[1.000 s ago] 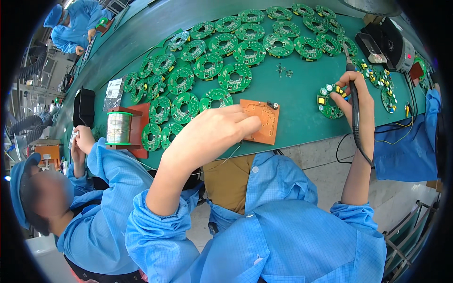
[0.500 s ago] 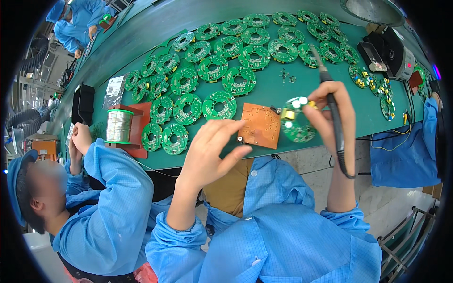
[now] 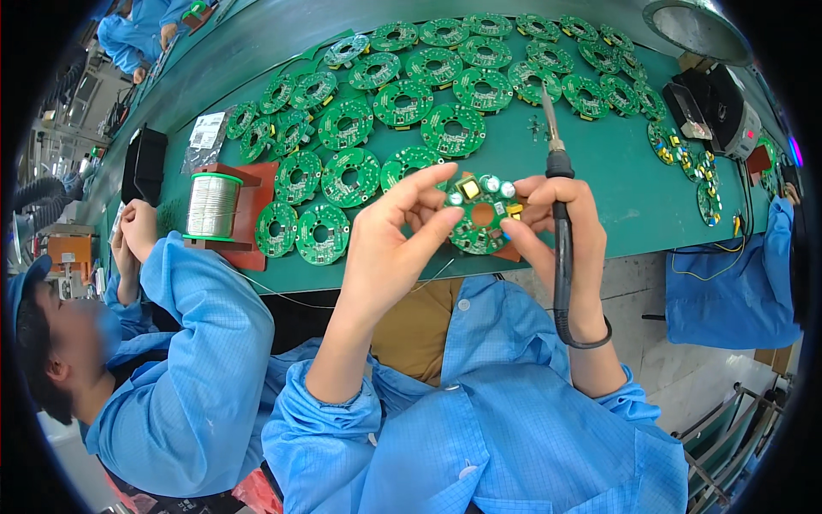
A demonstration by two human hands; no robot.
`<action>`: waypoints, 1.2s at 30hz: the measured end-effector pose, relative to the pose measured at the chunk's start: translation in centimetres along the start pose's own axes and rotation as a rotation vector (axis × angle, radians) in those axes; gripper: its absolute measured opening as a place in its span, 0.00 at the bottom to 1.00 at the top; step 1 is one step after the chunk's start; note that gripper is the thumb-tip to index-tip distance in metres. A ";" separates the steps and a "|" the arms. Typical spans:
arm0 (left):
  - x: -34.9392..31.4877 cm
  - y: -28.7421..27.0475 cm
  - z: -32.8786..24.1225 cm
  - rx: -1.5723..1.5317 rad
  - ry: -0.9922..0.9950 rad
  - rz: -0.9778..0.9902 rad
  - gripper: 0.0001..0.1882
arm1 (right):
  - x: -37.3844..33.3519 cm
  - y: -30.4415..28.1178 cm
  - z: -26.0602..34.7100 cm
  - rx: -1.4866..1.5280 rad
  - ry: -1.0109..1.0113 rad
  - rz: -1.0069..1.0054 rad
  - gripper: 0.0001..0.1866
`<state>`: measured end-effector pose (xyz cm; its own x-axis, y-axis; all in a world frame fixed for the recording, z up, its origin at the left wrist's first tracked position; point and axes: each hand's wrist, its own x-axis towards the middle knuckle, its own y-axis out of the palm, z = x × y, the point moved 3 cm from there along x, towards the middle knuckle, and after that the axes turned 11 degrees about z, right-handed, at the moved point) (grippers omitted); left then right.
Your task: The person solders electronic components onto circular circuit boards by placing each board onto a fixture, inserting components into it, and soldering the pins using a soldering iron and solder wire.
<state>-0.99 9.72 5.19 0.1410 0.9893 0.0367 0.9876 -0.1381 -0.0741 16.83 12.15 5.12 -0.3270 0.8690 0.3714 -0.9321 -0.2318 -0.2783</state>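
Between my two hands is a round green circuit board (image 3: 471,241) with a hole in its middle, its white-topped cylinders and yellow parts facing up. My left hand (image 3: 396,231) pinches its left edge between thumb and fingers. On its right edge are the thumb and fingertips of my right hand (image 3: 572,224), which also holds a soldering iron (image 3: 562,248) upright, tip pointing away from me. Under the board lies an orange-brown square fixture (image 3: 510,253), mostly covered; a bit of it shows through the hole.
Several round green boards (image 3: 454,130) spread over the green table (image 3: 514,163). A solder wire spool (image 3: 212,207) on a red-brown stand is at left, beside a seated co-worker (image 3: 188,343). At right stand a soldering station (image 3: 735,120) and boards with yellow parts (image 3: 707,197).
My right hand has brought the circuit board left over the fixture, still with the soldering iron. My left hand has moved right and closed on the board's edge. The view has shifted slightly.
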 end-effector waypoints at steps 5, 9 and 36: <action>-0.1 0.1 -0.3 0.359 0.026 0.001 0.18 | 0.1 -0.9 -0.5 -0.078 0.029 0.099 0.16; -0.3 0.3 0.5 0.360 0.048 -0.012 0.19 | 0.8 -1.0 -0.6 -0.132 0.001 0.116 0.15; -1.3 1.8 2.2 0.121 -0.055 -0.111 0.18 | -1.1 -1.3 -0.8 -0.232 -0.113 0.114 0.20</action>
<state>0.49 8.25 2.79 0.0247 0.9997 -0.0034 0.9810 -0.0249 -0.1926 18.55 11.82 4.33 -0.4552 0.7857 0.4189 -0.8318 -0.2075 -0.5148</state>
